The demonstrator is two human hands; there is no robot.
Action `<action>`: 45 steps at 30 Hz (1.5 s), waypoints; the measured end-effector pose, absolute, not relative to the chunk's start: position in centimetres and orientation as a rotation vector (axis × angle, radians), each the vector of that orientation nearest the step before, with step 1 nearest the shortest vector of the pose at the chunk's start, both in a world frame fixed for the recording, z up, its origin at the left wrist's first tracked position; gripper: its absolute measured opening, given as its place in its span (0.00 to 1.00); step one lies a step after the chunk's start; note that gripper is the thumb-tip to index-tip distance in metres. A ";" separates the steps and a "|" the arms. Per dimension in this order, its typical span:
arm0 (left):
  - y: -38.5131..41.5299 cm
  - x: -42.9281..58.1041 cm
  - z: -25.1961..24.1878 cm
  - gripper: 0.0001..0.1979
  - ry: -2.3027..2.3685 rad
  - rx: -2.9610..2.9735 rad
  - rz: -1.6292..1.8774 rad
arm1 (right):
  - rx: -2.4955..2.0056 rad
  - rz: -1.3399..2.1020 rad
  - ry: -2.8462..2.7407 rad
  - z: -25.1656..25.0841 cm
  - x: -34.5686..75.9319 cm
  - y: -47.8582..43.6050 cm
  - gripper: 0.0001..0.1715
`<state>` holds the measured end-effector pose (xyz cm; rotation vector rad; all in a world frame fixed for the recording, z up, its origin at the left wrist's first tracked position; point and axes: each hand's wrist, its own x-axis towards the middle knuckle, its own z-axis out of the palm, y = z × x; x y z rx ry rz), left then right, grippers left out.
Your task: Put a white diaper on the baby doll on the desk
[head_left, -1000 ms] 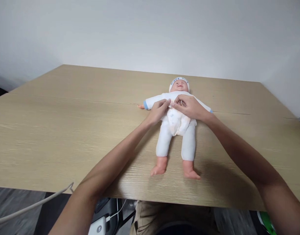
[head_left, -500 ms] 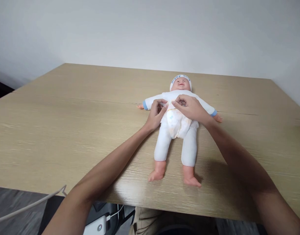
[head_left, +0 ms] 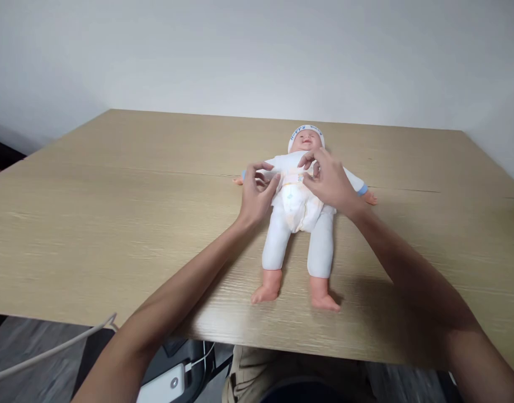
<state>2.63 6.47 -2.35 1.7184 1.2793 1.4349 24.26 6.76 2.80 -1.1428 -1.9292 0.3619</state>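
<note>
A baby doll [head_left: 320,247] in white clothes and a lettered cap lies on its back, feet toward me. Round its hips is a white diaper [head_left: 299,206] with a pale printed waistband. My left hand [head_left: 258,193] is at the left side of the waist, thumb and fingers curved apart, the thumb tip at the diaper's edge. Over the right side of the doll's belly, my right hand [head_left: 329,180] has its fingers bent and parted, with nothing seen between them. Whether either hand touches the diaper I cannot tell.
The doll lies on a wide wooden table [head_left: 114,235] with a pale wall [head_left: 257,56] behind it. Below the front edge are a white power bank [head_left: 164,386] with a cable and a dark bag. A pale cord [head_left: 51,355] runs at the lower left.
Both hands have loosened from their pinch at the diaper's waistband and moved apart, the left one leftward. The waistband now shows more fully. The view has shifted slightly.
</note>
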 end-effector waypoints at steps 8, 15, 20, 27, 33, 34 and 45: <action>-2.0 -1.0 -0.2 0.10 0.789 2.391 0.683 | -0.873 0.536 -2.325 2.1 25.1 -6.1 0.05; -2.0 -0.8 -1.6 0.15 1.090 2.337 0.634 | -1.322 0.643 -2.195 -1.3 28.2 -6.0 0.07; -1.4 1.5 -1.7 0.16 1.370 2.307 0.629 | -1.553 0.381 -1.971 -2.3 26.0 -5.5 0.07; -1.3 1.6 -2.2 0.14 1.275 2.357 0.698 | -1.466 0.280 -2.011 -3.2 24.9 -6.1 0.04; -1.5 1.3 -1.8 0.11 1.091 2.314 0.812 | -1.465 0.334 -2.002 -3.2 24.9 -6.8 0.10; -1.5 1.3 -1.7 0.12 1.094 2.294 0.797 | -1.474 0.344 -2.006 -3.1 24.8 -6.9 0.10; -1.4 1.4 -2.4 0.14 1.210 1.917 0.892 | -1.527 0.531 -1.642 -3.0 25.0 -5.7 0.19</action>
